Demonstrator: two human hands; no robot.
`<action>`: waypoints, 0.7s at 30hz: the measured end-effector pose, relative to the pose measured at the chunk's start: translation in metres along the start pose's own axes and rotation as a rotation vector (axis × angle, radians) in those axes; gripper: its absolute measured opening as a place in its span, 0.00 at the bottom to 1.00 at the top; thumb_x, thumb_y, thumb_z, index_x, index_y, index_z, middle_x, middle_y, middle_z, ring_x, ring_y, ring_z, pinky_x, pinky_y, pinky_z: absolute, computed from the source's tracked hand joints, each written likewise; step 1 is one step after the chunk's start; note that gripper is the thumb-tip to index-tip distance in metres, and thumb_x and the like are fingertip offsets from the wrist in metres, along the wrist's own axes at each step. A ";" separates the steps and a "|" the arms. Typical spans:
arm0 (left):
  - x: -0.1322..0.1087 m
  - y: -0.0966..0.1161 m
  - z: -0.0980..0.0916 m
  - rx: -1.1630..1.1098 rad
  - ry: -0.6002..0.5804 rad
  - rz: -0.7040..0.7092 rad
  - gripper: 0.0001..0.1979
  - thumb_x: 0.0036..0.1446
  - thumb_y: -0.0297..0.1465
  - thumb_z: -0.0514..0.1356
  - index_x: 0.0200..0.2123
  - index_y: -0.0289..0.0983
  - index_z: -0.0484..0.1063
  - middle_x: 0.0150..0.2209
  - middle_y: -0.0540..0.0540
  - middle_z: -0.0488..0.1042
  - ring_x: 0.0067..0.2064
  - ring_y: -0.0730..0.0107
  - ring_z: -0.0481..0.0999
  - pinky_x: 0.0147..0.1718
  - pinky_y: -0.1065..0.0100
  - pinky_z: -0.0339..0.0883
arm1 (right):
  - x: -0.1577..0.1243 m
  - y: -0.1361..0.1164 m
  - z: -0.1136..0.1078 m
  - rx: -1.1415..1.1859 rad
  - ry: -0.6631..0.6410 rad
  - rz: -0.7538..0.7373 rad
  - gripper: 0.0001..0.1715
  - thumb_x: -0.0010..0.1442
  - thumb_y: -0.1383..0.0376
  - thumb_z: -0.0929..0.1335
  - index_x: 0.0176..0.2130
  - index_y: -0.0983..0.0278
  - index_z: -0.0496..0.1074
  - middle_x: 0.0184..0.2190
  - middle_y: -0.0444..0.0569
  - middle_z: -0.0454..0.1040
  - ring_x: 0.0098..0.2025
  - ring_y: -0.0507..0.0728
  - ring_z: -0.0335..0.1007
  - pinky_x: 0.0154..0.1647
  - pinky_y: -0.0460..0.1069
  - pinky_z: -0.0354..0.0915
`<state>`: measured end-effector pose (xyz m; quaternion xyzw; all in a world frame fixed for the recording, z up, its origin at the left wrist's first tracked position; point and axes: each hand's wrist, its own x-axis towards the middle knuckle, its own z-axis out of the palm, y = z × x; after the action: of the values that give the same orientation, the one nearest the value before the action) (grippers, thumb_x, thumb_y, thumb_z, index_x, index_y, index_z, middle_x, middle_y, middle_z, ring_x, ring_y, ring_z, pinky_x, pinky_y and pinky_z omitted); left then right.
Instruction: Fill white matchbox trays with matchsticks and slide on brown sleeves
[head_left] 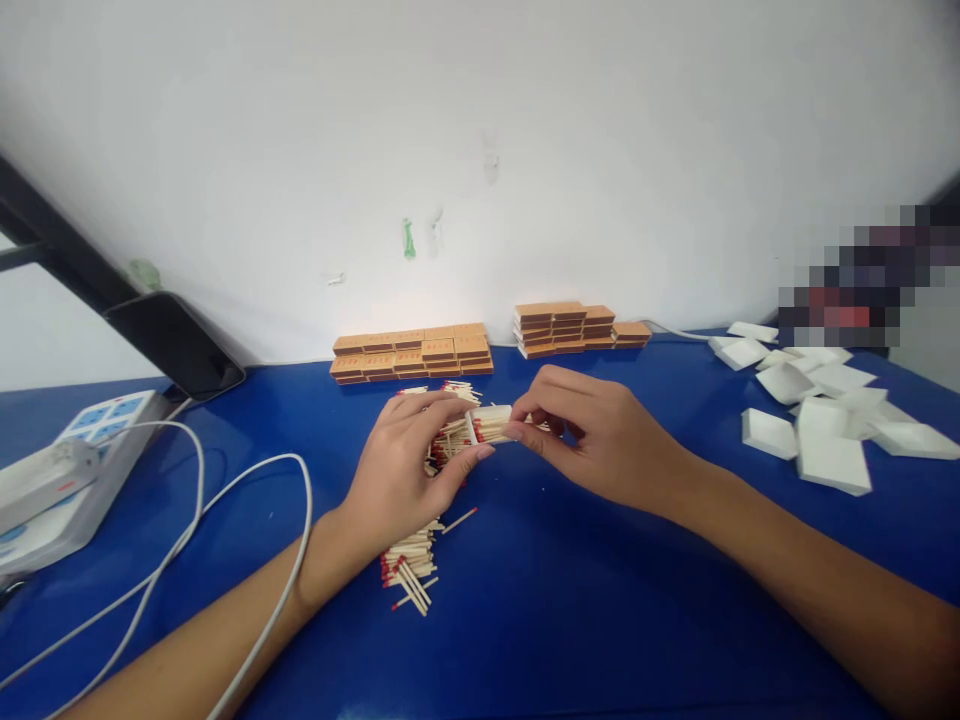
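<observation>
My left hand [409, 465] and my right hand [592, 435] meet over the middle of the blue table [570, 620]. Between their fingertips sits a small white matchbox tray [489, 424] filled with red-tipped matches. My left thumb and fingers pinch its left end, and my right fingers pinch its right end. A loose heap of matches [411, 572] lies under and below my left hand, and more matches [459, 392] show behind the tray.
Two stacks of orange matchboxes [412, 354] [574, 328] stand against the white wall. Several empty white trays [817, 420] lie at the right. A white power strip [64, 470] with cables [225, 520] and a dark phone [176, 343] are at the left.
</observation>
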<state>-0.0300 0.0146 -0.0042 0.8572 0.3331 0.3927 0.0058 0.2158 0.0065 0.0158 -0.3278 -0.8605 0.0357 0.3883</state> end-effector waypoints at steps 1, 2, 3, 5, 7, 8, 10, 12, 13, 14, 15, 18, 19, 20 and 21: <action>0.000 0.000 0.000 0.002 0.009 0.001 0.17 0.65 0.39 0.68 0.53 0.39 0.75 0.51 0.41 0.82 0.54 0.54 0.80 0.54 0.51 0.72 | 0.000 0.000 0.000 -0.012 -0.003 -0.007 0.06 0.72 0.63 0.70 0.41 0.63 0.74 0.34 0.44 0.72 0.31 0.50 0.67 0.33 0.47 0.64; 0.000 0.000 0.000 0.004 0.014 0.002 0.17 0.65 0.39 0.68 0.53 0.39 0.75 0.51 0.41 0.82 0.54 0.55 0.80 0.54 0.52 0.72 | -0.001 0.001 0.001 -0.029 0.000 -0.013 0.06 0.72 0.63 0.69 0.41 0.63 0.74 0.34 0.45 0.72 0.31 0.50 0.67 0.33 0.47 0.64; 0.000 0.000 0.000 0.005 0.019 0.002 0.17 0.65 0.39 0.68 0.54 0.39 0.75 0.51 0.41 0.82 0.54 0.55 0.80 0.54 0.52 0.72 | -0.001 0.002 0.001 -0.051 0.009 -0.015 0.05 0.72 0.64 0.69 0.41 0.63 0.74 0.34 0.45 0.72 0.31 0.50 0.67 0.33 0.47 0.64; 0.000 -0.001 0.000 0.015 0.028 -0.001 0.17 0.66 0.39 0.68 0.53 0.39 0.75 0.50 0.42 0.82 0.54 0.55 0.80 0.54 0.53 0.73 | -0.001 0.008 0.000 -0.116 0.042 -0.004 0.07 0.72 0.63 0.68 0.41 0.63 0.74 0.34 0.45 0.73 0.31 0.51 0.68 0.33 0.47 0.64; 0.001 -0.002 0.000 0.040 0.048 -0.016 0.16 0.66 0.39 0.68 0.52 0.38 0.76 0.50 0.42 0.83 0.53 0.56 0.81 0.54 0.54 0.73 | 0.000 0.019 -0.005 -0.223 0.077 0.031 0.09 0.73 0.63 0.67 0.40 0.63 0.74 0.33 0.46 0.73 0.31 0.52 0.68 0.34 0.49 0.63; 0.001 -0.002 0.000 0.054 0.063 -0.031 0.16 0.66 0.39 0.68 0.52 0.38 0.76 0.50 0.42 0.83 0.53 0.56 0.81 0.54 0.54 0.73 | 0.000 0.026 -0.008 -0.287 0.082 0.058 0.10 0.73 0.62 0.66 0.39 0.63 0.74 0.33 0.47 0.73 0.31 0.53 0.68 0.34 0.49 0.63; 0.001 -0.003 -0.001 0.071 0.087 -0.076 0.15 0.65 0.38 0.68 0.51 0.38 0.76 0.49 0.43 0.83 0.52 0.56 0.82 0.53 0.54 0.73 | 0.001 0.041 -0.016 -0.413 0.035 0.128 0.12 0.72 0.61 0.66 0.37 0.63 0.74 0.32 0.48 0.74 0.30 0.54 0.67 0.33 0.51 0.61; 0.001 -0.003 -0.001 0.068 0.096 -0.118 0.15 0.65 0.38 0.68 0.51 0.39 0.76 0.49 0.43 0.83 0.50 0.56 0.82 0.52 0.55 0.74 | 0.002 0.054 -0.023 -0.434 -0.087 0.197 0.11 0.71 0.61 0.66 0.36 0.63 0.74 0.31 0.47 0.75 0.30 0.55 0.67 0.32 0.51 0.59; 0.001 -0.003 -0.001 0.063 0.094 -0.127 0.15 0.65 0.38 0.68 0.52 0.39 0.76 0.49 0.43 0.83 0.50 0.56 0.82 0.52 0.55 0.74 | 0.002 0.059 -0.025 -0.409 -0.145 0.229 0.11 0.70 0.61 0.67 0.35 0.62 0.74 0.30 0.47 0.75 0.30 0.55 0.68 0.32 0.51 0.59; 0.001 -0.003 0.000 0.059 0.088 -0.126 0.15 0.65 0.38 0.68 0.52 0.39 0.76 0.49 0.43 0.83 0.50 0.56 0.82 0.52 0.55 0.74 | 0.002 0.062 -0.026 -0.370 -0.194 0.261 0.11 0.69 0.61 0.67 0.35 0.62 0.74 0.29 0.46 0.75 0.31 0.55 0.68 0.32 0.51 0.59; 0.001 -0.003 0.000 0.057 0.081 -0.116 0.15 0.66 0.38 0.67 0.52 0.39 0.76 0.49 0.43 0.83 0.50 0.56 0.82 0.52 0.54 0.74 | 0.001 0.064 -0.027 -0.323 -0.239 0.291 0.11 0.68 0.61 0.67 0.35 0.62 0.75 0.29 0.46 0.75 0.31 0.55 0.69 0.33 0.51 0.59; 0.000 -0.004 0.002 0.054 0.068 -0.082 0.16 0.66 0.39 0.67 0.52 0.38 0.75 0.50 0.41 0.83 0.52 0.53 0.82 0.52 0.52 0.74 | -0.002 0.067 -0.023 -0.206 -0.372 0.360 0.09 0.65 0.58 0.70 0.39 0.61 0.77 0.33 0.47 0.77 0.34 0.56 0.71 0.35 0.51 0.61; 0.000 -0.004 0.002 0.053 0.065 -0.078 0.16 0.66 0.39 0.67 0.53 0.38 0.75 0.50 0.41 0.83 0.52 0.53 0.82 0.52 0.52 0.74 | -0.003 0.067 -0.020 -0.181 -0.413 0.376 0.10 0.65 0.57 0.71 0.40 0.62 0.77 0.35 0.48 0.77 0.35 0.56 0.71 0.35 0.51 0.62; 0.000 -0.004 0.002 0.056 0.069 -0.073 0.16 0.66 0.39 0.67 0.53 0.38 0.75 0.50 0.41 0.83 0.52 0.53 0.82 0.52 0.52 0.74 | -0.004 0.068 -0.018 -0.154 -0.446 0.391 0.11 0.65 0.57 0.71 0.41 0.62 0.77 0.36 0.49 0.78 0.35 0.56 0.71 0.35 0.51 0.62; 0.000 -0.003 0.002 0.055 0.067 -0.066 0.16 0.65 0.39 0.67 0.53 0.38 0.75 0.50 0.41 0.83 0.52 0.53 0.82 0.52 0.52 0.74 | -0.005 0.068 -0.015 -0.123 -0.467 0.407 0.12 0.65 0.57 0.71 0.41 0.63 0.76 0.36 0.49 0.78 0.35 0.56 0.71 0.35 0.51 0.62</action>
<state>-0.0307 0.0176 -0.0066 0.8320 0.3719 0.4114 -0.0160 0.2652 0.0539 0.0016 -0.4991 -0.8437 0.1348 0.1442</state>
